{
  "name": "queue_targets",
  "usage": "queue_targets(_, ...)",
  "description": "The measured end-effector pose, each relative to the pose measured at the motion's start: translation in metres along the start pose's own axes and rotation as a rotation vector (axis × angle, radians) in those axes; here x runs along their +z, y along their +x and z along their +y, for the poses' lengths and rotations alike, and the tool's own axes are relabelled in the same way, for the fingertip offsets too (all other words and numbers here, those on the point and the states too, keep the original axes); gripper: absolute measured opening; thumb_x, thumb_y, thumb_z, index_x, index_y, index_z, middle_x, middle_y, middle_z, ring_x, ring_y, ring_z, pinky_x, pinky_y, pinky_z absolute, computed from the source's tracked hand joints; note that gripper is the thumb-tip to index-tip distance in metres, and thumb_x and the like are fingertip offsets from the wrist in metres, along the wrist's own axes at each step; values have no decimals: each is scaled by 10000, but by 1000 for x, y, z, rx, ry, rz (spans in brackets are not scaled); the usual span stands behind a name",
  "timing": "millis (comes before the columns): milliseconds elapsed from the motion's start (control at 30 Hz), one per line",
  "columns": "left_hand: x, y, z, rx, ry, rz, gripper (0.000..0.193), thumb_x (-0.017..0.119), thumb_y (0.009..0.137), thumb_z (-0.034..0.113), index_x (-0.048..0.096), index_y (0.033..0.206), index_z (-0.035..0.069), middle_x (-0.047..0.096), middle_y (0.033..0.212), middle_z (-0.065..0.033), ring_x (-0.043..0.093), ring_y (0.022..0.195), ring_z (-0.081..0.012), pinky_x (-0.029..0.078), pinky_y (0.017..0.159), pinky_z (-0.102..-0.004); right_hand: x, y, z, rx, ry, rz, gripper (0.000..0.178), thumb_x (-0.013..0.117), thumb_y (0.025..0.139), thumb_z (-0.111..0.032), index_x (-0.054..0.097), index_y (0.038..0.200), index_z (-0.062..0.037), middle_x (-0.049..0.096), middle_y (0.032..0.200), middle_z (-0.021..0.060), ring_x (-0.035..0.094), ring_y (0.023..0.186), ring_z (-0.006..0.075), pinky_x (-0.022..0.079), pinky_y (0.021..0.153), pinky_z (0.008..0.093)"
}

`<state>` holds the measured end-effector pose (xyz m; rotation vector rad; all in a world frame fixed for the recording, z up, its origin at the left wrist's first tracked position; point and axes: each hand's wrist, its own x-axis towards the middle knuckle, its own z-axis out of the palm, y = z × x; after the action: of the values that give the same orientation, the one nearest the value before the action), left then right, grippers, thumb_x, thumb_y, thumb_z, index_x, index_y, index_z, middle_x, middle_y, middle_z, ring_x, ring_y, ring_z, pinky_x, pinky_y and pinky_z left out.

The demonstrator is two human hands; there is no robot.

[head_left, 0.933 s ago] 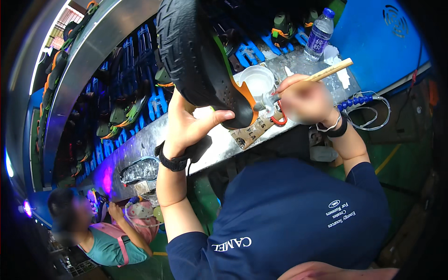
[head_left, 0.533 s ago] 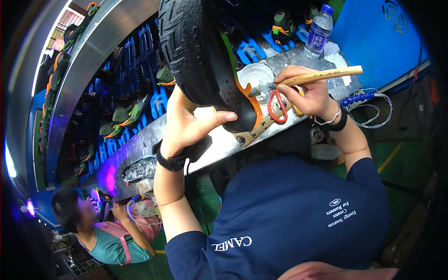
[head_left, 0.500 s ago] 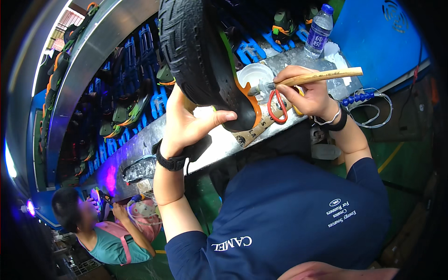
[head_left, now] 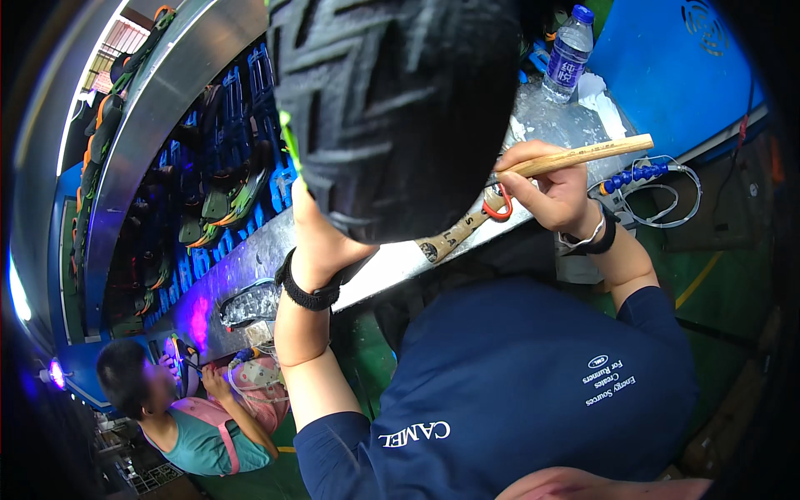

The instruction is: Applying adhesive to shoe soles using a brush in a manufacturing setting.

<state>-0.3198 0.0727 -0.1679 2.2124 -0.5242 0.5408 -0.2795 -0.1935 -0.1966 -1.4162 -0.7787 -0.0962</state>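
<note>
A black shoe sole [head_left: 392, 117] with a chunky zigzag tread fills the upper middle, very close to the camera. A bright green edge shows on its left side. My left hand [head_left: 319, 237] holds the sole from the left and below; most of its fingers are behind the tread. Pinched in my right hand [head_left: 550, 185] is a brush with a pale wooden handle [head_left: 596, 152], pointing to the right. The brush's tip end is hidden behind the sole. Just under my right hand, a red looped handle [head_left: 500, 208] lies on the metal bench [head_left: 375, 279].
A water bottle with a blue cap [head_left: 569, 62] stands at the bench's far right, beside white paper [head_left: 602, 104]. A blue segmented hose [head_left: 635, 177] lies right. Blue racks with shoe parts [head_left: 218, 208] run along the left. A co-worker [head_left: 196, 425] sits lower left.
The sole has turned and come nearer the camera, so its tread faces up and covers the white bowl and my left thumb. The brush stays in my right hand, its bristles now hidden.
</note>
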Motion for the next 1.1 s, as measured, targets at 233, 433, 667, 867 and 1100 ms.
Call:
queue_targets(233,-1,4,9,95,63,-60,259,712,625,49,607,853,-13,624,824,-89,594,749,-185,464,700,-285,-1,-7,-3,159,140,63,96,574,759,5,566,851,27,560,778,40,492,630,45,392,544,179)
queue_targets(433,5,20,36,-182,-401,-16,348,774,572,75,598,858,-18,621,862,-89,601,787,-160,471,724,-279,-10,3,11,-72,-138,83,99,580,745,17,574,843,18,559,748,28,475,579,37,366,492,175)
queue_targets(667,8,32,29,-185,-598,-82,535,729,615,-14,434,1061,-27,586,949,-112,586,861,-196,483,750,-301,-11,14,10,-201,-217,90,111,586,734,28,574,845,22,576,757,58,500,596,68,396,510,195)
queue_targets(867,8,36,23,-231,-675,-91,590,716,626,-25,394,1120,-10,560,993,-129,569,904,-207,486,777,-325,-11,12,5,-73,-162,-49,108,590,734,21,573,841,19,562,723,43,486,570,54,372,486,186)
queue_targets(1100,11,37,18,-285,-718,-143,636,725,638,23,371,1167,8,546,1035,-132,555,926,-205,468,800,-326,-15,21,6,-97,-209,-32,118,562,733,37,568,851,41,577,785,98,534,674,113,421,585,223)
